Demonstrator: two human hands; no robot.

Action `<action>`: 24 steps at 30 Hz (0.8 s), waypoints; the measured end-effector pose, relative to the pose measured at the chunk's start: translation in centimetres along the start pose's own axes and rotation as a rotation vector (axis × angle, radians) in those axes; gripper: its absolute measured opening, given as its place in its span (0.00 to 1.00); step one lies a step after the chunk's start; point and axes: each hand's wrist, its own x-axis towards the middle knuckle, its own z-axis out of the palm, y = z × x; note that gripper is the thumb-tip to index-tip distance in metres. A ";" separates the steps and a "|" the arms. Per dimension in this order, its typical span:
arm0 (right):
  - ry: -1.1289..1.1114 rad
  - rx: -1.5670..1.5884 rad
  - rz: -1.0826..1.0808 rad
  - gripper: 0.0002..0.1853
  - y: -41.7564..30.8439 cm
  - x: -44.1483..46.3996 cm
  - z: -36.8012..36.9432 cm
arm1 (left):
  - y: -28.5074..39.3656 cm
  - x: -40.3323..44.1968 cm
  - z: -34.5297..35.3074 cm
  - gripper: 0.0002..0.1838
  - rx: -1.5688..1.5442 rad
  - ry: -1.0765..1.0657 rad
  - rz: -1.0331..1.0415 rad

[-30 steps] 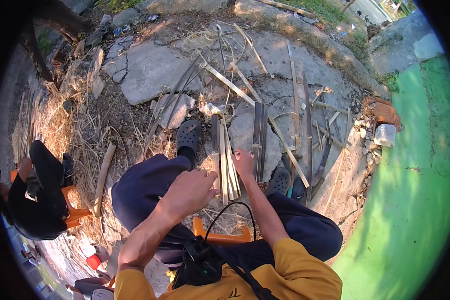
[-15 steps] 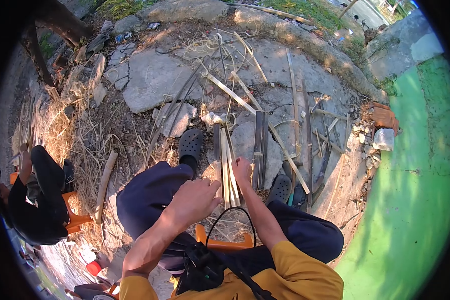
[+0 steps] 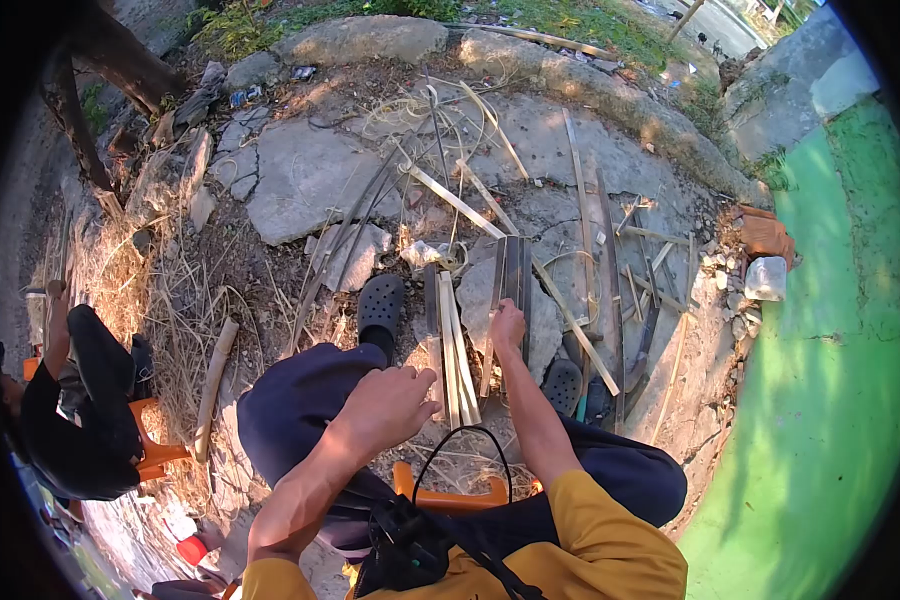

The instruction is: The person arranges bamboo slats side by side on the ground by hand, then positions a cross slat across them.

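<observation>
My right hand [image 3: 508,325] is closed around the edge of a narrow bamboo strip [image 3: 487,365], beside a stack of dark-faced strips [image 3: 517,270] on the ground. Left of it lies a small row of pale split strips [image 3: 457,350], with a darker strip [image 3: 433,310] along its left edge. Above my bent left leg hovers my left hand [image 3: 385,405], its fingers loosely curled and the thumb apart, with nothing visible in it.
Long strips [image 3: 577,320] and shavings lie scattered over cracked concrete slabs [image 3: 310,180]. A bamboo length [image 3: 215,390] rests near dry straw. At the left another person [image 3: 90,400] sits on an orange stool [image 3: 157,445]. Green paving [image 3: 820,400] borders the right side.
My right hand has moved slightly right and up, taking a strip from the pale row over to the dark stack. My left hand has stayed nearly in place.
</observation>
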 end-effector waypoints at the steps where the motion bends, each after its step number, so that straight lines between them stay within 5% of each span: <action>1: -0.002 0.001 0.003 0.13 0.2 0.3 0.3 | -0.1 0.1 0.1 0.22 -0.003 0.009 0.015; 3: 0.161 0.005 -0.159 0.13 0.5 0.2 0.6 | 0.0 0.0 0.4 0.22 -0.014 0.005 0.029; 12: 0.177 -0.128 -0.222 0.16 1.5 -5.7 -0.6 | 0.5 -0.2 -0.1 0.20 -0.005 0.001 0.023; 24: 0.174 -0.146 -0.140 0.12 2.9 -4.9 0.6 | 0.5 -0.2 0.0 0.20 -0.009 0.004 0.027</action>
